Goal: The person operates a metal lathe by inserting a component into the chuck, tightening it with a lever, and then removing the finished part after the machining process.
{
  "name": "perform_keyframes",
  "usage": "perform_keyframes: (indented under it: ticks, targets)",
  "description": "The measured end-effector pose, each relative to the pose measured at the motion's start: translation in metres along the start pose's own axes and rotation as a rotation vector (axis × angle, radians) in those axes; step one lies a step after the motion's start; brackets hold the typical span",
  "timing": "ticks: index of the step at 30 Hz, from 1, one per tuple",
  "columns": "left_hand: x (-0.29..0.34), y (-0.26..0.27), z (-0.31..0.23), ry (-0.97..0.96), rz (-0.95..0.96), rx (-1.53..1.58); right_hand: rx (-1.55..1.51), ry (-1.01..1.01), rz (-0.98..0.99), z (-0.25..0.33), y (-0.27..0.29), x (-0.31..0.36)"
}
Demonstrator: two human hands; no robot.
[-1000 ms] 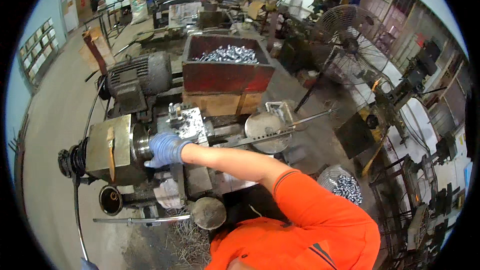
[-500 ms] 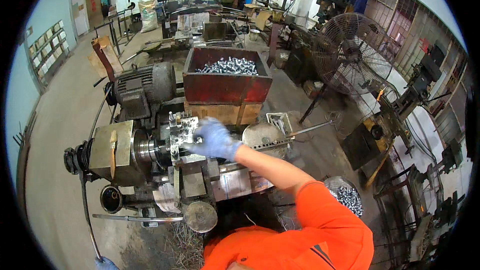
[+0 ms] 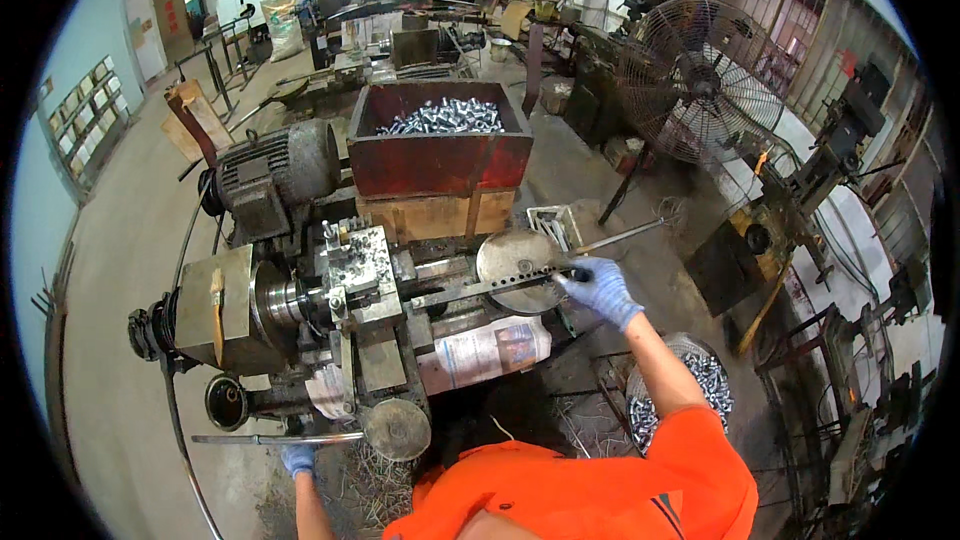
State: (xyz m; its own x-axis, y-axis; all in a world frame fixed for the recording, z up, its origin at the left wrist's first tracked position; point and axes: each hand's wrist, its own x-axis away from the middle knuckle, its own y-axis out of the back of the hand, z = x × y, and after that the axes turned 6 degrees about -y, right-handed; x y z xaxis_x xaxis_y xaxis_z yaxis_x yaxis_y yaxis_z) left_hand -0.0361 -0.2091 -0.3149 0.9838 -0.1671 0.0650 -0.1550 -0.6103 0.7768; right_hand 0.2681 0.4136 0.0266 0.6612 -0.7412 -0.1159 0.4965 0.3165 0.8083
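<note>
My right hand (image 3: 603, 292), in a blue glove, is closed around the dark end of a flat metal bar with a row of holes (image 3: 495, 285). This bar runs leftward to the tool block (image 3: 362, 265) of a small lathe, where dark chips lie on top. At the lower left my left hand (image 3: 298, 457), also gloved, is just below a long metal rod (image 3: 250, 438); its fingers are mostly hidden, so I cannot tell whether it grips the rod. A round metal disc (image 3: 398, 430) sits at the rod's right end. The lathe spindle (image 3: 285, 302) is left of the tool block.
A red metal box (image 3: 440, 168) of shiny bolt-like parts stands behind the lathe. More such parts fill a round basket (image 3: 706, 380) near my right elbow. A motor (image 3: 280, 175), a brush (image 3: 218, 310) on the headstock and a large fan (image 3: 705, 80) surround the work. Metal shavings (image 3: 375, 495) litter the floor.
My right hand has left the tool block and moved right to the end of the holed bar. The left hand has come from the lower left edge to beneath the rod.
</note>
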Motion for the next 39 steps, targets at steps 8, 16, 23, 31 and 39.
perform_keyframes:
  ticks: [8,16,23,31,39]
  targets:
    - [-0.047,0.046,-0.004,-0.316,0.288,-0.917,0.189,-0.107,0.024,-0.082,0.013,-0.016]
    - [0.000,0.125,-0.027,-0.011,0.153,-0.551,0.887,0.080,0.051,-0.159,0.018,-0.090]
    - [0.052,0.197,-0.174,-0.113,-0.239,-0.348,0.906,-0.114,0.177,-0.196,-0.001,-0.131]
    - [0.010,0.146,-0.215,-0.146,-0.214,-0.193,0.757,-0.056,-0.086,-0.236,-0.005,-0.063]
    - [-0.009,0.133,-0.195,0.022,-0.274,-0.362,0.724,-0.641,-0.021,-0.305,0.066,0.112]
